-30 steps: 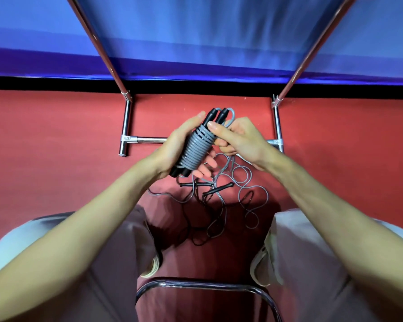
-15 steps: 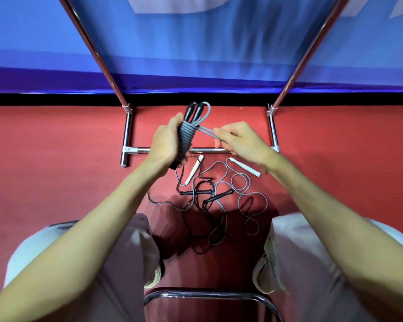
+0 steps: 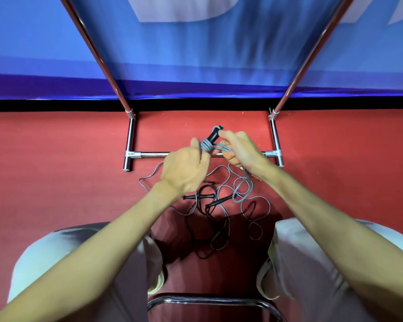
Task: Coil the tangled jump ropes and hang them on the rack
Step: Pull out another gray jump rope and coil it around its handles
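A red carpeted floor (image 3: 56, 182) fills the lower half of the view, meeting a black strip and then a blue banner wall (image 3: 196, 54) at 12 o'clock. A chrome rack (image 3: 147, 155) stands on the carpet: two short feet joined by a crossbar, with two poles rising steeply toward 11 and 1 o'clock in front of the banner.

Above the crossbar, near centre, the left hand (image 3: 184, 168) has its fingers curled round the coiled grey jump rope (image 3: 206, 145), whose black handles stick up toward 12 o'clock. The right hand (image 3: 240, 152), just beside it at 3 o'clock, pinches a loose grey strand running from the coil; its fingers are bent close together.

Below the hands, toward 6 o'clock, the tangled jump ropes (image 3: 221, 205) lie on the carpet, grey and black cords looped over one another with two black handles among them. The person's knees in pale trousers (image 3: 312, 263) flank the tangle, and a curved chrome chair rail (image 3: 207, 299) sits at 6 o'clock.
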Available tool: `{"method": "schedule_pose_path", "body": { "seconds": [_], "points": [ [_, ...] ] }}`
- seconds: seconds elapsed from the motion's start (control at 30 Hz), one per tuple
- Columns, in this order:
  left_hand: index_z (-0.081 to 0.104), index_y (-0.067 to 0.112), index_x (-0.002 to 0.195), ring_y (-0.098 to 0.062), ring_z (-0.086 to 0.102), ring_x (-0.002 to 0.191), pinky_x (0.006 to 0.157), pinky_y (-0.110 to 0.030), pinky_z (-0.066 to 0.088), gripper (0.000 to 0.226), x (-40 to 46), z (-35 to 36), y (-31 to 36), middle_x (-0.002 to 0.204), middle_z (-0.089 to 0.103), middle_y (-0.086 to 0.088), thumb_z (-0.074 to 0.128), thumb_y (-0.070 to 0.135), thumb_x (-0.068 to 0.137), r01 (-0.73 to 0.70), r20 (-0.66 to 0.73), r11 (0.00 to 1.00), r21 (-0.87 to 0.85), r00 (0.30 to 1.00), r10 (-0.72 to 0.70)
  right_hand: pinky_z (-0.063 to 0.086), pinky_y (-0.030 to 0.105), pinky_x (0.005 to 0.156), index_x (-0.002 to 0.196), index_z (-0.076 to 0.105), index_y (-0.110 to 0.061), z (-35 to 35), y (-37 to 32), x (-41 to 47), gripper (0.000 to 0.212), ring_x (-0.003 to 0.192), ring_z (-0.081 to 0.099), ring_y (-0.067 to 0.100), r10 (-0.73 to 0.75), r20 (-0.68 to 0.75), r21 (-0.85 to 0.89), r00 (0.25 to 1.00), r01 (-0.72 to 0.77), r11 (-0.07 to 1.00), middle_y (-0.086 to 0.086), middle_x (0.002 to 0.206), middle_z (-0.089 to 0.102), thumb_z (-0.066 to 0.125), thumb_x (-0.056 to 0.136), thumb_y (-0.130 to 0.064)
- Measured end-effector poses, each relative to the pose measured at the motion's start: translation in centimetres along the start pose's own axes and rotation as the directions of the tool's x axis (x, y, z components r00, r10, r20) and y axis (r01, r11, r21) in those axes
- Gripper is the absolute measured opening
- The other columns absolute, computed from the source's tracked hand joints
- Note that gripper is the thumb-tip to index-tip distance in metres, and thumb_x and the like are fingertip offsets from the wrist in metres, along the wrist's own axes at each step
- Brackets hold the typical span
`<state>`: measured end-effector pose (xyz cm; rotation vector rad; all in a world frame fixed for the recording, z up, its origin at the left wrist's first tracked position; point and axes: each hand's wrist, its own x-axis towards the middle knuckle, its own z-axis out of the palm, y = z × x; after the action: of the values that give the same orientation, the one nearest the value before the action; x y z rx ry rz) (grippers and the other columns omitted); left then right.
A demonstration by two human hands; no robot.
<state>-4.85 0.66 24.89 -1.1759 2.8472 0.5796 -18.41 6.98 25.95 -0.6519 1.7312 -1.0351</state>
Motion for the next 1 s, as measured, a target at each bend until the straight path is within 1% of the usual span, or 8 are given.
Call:
{"method": "schedule_pose_path", "body": {
  "seconds": [0.13,0.27,0.37,0.47,0.53,0.6,0.7,1.0],
  "points": [
    [0.041,0.009,0.116,-0.038,0.055,0.090,0.072,-0.038,0.035,0.031,-0.4,0.8,0.3,0.101,0.057,-0.017,0.031,0.035,0.104,-0.057,0.007,0.998,-0.019,0.998,0.057,0.019,0.018,0.034,0.054,0.034,-0.019,-0.2,0.4,0.2,0.054,0.033,0.021,0.008,0.000,-0.096,-0.107,0.995,-0.010,0.994,0.000,0.047,0.027,0.048,0.095,-0.051],
    [0.035,0.007,0.143,-0.039,0.051,0.102,0.084,-0.042,0.038,0.054,0.0,0.4,-0.2,0.106,0.053,-0.021,0.041,0.040,0.101,-0.099,-0.011,0.995,-0.017,0.995,0.099,0.017,0.020,0.037,0.045,0.026,-0.021,-0.4,1.0,0.6,0.062,0.037,0.018,0.012,-0.063,-0.164,-0.053,0.984,0.055,0.997,-0.001,0.047,0.025,0.061,0.091,-0.045],
    [0.044,0.011,0.136,-0.034,0.055,0.097,0.077,-0.039,0.041,0.055,0.3,-0.1,-0.5,0.103,0.057,-0.014,0.048,0.050,0.096,-0.158,-0.092,0.987,0.036,0.983,0.161,0.016,0.019,0.037,0.045,0.028,-0.018,-0.7,1.0,0.6,0.061,0.038,0.016,0.010,-0.093,-0.129,0.014,0.987,0.095,0.995,-0.003,0.044,0.023,0.063,0.093,-0.030],
    [0.055,0.018,0.108,-0.024,0.057,0.075,0.063,-0.036,0.041,0.050,0.7,-1.0,-0.8,0.086,0.062,-0.001,0.055,0.063,0.086,-0.097,-0.106,0.973,-0.208,0.991,0.076,0.014,0.015,0.036,0.053,0.030,-0.017,-1.2,0.2,0.5,0.052,0.036,0.017,0.006,-0.118,-0.064,0.099,0.991,0.124,0.987,-0.008,0.042,0.024,0.059,0.096,-0.025],
    [0.058,0.018,0.083,-0.019,0.053,0.061,0.058,-0.034,0.040,0.050,1.2,-1.9,-0.9,0.066,0.060,0.006,0.050,0.067,0.085,0.062,0.036,0.840,-0.539,0.998,-0.050,0.014,0.015,0.036,0.055,0.030,-0.017,-1.5,-0.3,0.4,0.051,0.037,0.017,0.005,-0.160,-0.014,0.085,0.987,0.161,0.983,-0.011,0.042,0.024,0.057,0.097,-0.023],
    [0.064,0.015,0.078,-0.016,0.057,0.054,0.056,-0.029,0.046,0.051,1.5,-2.9,-0.6,0.059,0.062,0.004,0.045,0.060,0.093,0.294,0.293,0.531,-0.795,0.952,-0.089,0.015,0.015,0.038,0.054,0.030,-0.016,-1.4,-0.6,0.2,0.051,0.039,0.016,0.005,-0.195,0.042,0.056,0.980,0.193,0.980,-0.011,0.043,0.024,0.056,0.097,-0.023],
    [0.061,0.007,0.082,-0.024,0.060,0.051,0.051,-0.031,0.053,0.056,1.4,-3.5,-0.2,0.063,0.063,-0.010,0.035,0.054,0.098,0.489,0.517,0.232,-0.840,0.853,0.075,0.016,0.016,0.039,0.053,0.032,-0.015,-1.0,-0.7,-0.3,0.051,0.040,0.017,0.006,-0.231,0.106,0.053,0.967,0.227,0.973,-0.010,0.043,0.025,0.055,0.098,-0.021],
    [0.049,0.003,0.072,-0.020,0.040,0.038,0.034,-0.020,0.032,0.061,1.5,-2.9,0.3,0.060,0.048,-0.014,0.030,0.055,0.098,0.493,0.492,0.027,-0.870,0.862,0.123,0.016,0.016,0.039,0.059,0.035,-0.014,-1.2,-1.2,-0.3,0.045,0.041,0.017,0.005,-0.259,0.144,0.058,0.955,0.253,0.966,-0.009,0.045,0.025,0.051,0.100,-0.022]
  ]
}}
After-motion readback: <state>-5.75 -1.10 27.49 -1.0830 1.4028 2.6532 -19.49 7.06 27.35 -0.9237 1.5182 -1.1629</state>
